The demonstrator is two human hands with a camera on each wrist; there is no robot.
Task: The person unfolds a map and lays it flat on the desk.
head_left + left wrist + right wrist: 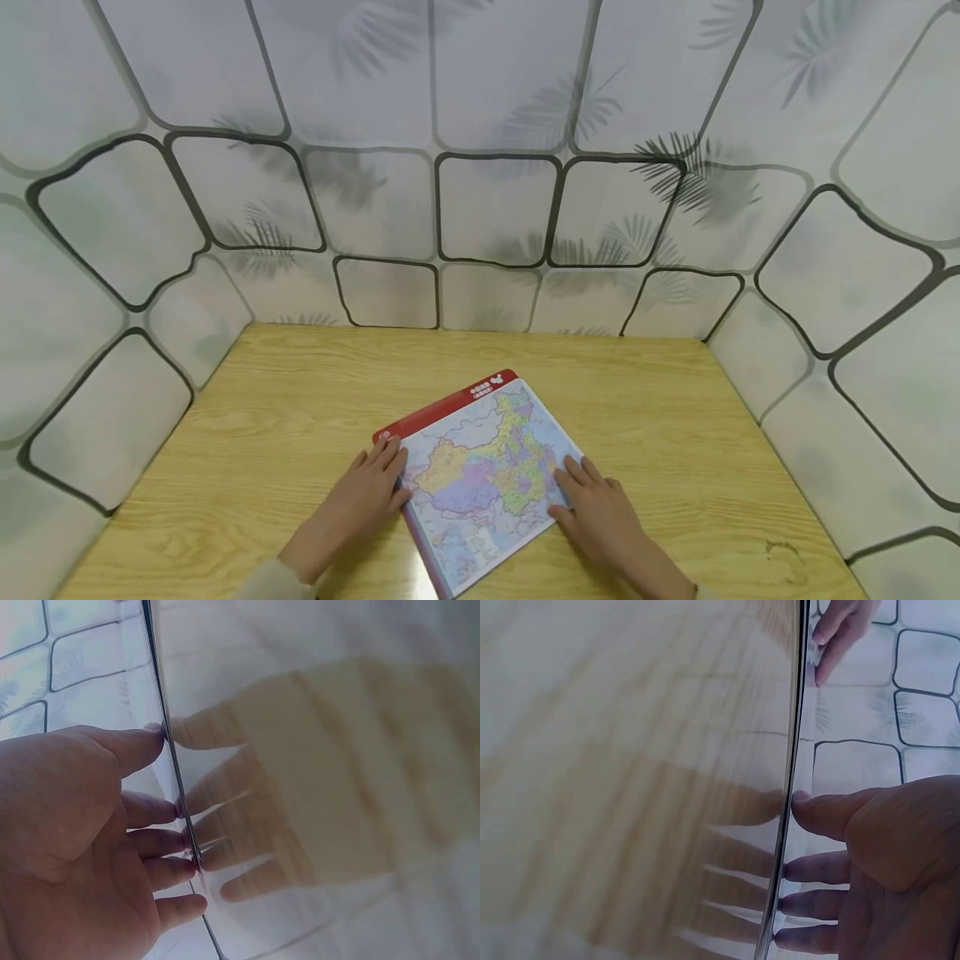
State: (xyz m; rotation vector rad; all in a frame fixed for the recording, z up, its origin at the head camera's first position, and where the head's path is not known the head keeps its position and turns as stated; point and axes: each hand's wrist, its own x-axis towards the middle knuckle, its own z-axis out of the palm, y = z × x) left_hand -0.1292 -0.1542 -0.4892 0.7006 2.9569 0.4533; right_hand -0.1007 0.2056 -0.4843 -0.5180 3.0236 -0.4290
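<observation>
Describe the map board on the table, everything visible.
The map board is a flat rectangular sheet printed with a multicoloured map, a red band with small text along its far edge. Its surface looks glossy. It lies flat on the wooden table, turned at an angle. The left hand rests straight fingers on its left edge, the right hand on its right edge.

The person's left hand [371, 492] lies flat with its fingers [154, 812] straight and close together. The right hand [596, 508] lies flat too, fingers [810, 900] straight. Both arms reach forward, a little apart from each other.
</observation>
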